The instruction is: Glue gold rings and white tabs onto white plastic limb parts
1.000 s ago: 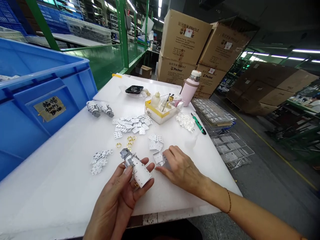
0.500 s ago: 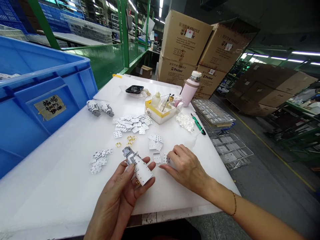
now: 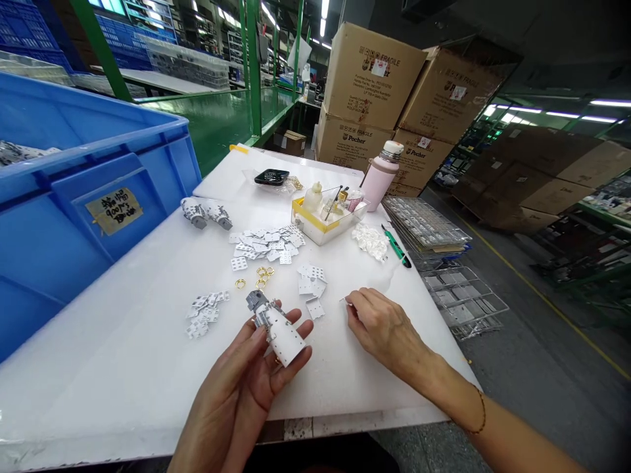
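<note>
Perforated white cylinder [image 3: 284,338], smooth and matte, capped by grey metal plates [image 3: 256,301], clasped in left hand [image 3: 229,394], right hand [image 3: 387,332] at 3 o'clock pinching thin silver sliver [image 3: 343,301]

A crate [image 3: 59,217] stands along the worktop's [image 3: 123,374] left edge; perforated sheets [image 3: 266,243] lie mid-worktop; a tray [image 3: 320,226] and flask [image 3: 379,177] sit near the back right corner; cartons [image 3: 369,79] stack behind; wire racks [image 3: 458,295] stand rightward.

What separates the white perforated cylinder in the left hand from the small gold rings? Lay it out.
The white perforated cylinder sits in the left hand; the small gold rings lie on the white table. The cylinder carries grey plates at one end; the rings are gold. It is far larger than any ring.
</note>
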### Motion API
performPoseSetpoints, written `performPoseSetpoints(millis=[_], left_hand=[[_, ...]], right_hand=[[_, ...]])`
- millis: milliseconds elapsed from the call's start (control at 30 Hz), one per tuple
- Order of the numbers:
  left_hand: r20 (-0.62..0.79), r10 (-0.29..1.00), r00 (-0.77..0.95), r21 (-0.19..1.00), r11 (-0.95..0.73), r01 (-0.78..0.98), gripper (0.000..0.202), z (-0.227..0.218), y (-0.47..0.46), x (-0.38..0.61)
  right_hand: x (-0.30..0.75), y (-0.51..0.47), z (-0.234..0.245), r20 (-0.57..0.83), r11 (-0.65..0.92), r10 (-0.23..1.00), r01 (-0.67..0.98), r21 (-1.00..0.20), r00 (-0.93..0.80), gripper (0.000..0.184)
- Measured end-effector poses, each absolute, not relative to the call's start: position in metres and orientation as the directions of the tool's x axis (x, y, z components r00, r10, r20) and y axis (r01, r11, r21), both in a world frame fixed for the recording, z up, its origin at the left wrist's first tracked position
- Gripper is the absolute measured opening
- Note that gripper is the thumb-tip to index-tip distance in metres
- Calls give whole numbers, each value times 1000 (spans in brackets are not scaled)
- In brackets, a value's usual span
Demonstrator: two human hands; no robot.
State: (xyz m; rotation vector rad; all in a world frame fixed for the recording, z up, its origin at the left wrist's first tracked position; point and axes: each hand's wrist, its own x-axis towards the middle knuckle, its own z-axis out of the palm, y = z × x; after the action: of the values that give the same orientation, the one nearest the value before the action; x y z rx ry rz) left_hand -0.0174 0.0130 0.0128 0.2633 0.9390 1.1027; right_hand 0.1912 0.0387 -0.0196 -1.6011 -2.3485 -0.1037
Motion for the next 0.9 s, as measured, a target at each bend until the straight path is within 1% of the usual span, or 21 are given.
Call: performPoseSetpoints(millis=[100, 167, 267, 300, 333, 400, 467, 533, 600, 700, 900], left_hand=[[-541, 828, 147, 625, 512, -589, 20, 13, 12, -20], [-554, 816, 164, 634, 542, -552, 18, 14, 12, -20], [-567, 805, 176, 645, 567, -512, 15, 17, 12, -19], [-568, 803, 182, 648, 573, -502, 14, 18, 12, -18], [-566, 803, 186, 653, 575, -493, 13, 18, 13, -17], [-562, 805, 191, 666, 577, -473, 7, 18, 13, -15], [-553, 812, 188, 676, 569, -468, 4, 17, 13, -14], [-550, 814, 188, 675, 565, -474, 5, 15, 13, -14], [-552, 811, 193, 668, 568, -481, 4, 13, 12, -14], [-555, 810, 188, 661, 567, -491, 8, 11, 12, -16], [-534, 819, 212, 626, 551, -551, 3, 12, 16, -16]], right_hand=[[199, 39, -18, 314, 376, 899, 905, -197, -305, 17], [199, 35, -10, 324, 397, 898, 866, -304, -297, 14], [189, 28, 8, 389, 482, 869, 702, -525, -306, 7], [184, 25, 14, 428, 528, 845, 632, -567, -322, 7], [178, 23, 19, 467, 581, 812, 570, -581, -350, 9], [169, 20, 26, 527, 685, 728, 495, -535, -438, 16], [161, 19, 28, 559, 761, 648, 456, -461, -517, 21], [157, 20, 27, 569, 804, 594, 450, -390, -568, 22], [155, 22, 25, 566, 823, 567, 448, -350, -599, 21], [154, 25, 24, 543, 829, 559, 438, -348, -627, 20], [155, 26, 24, 533, 836, 548, 408, -366, -644, 21]])
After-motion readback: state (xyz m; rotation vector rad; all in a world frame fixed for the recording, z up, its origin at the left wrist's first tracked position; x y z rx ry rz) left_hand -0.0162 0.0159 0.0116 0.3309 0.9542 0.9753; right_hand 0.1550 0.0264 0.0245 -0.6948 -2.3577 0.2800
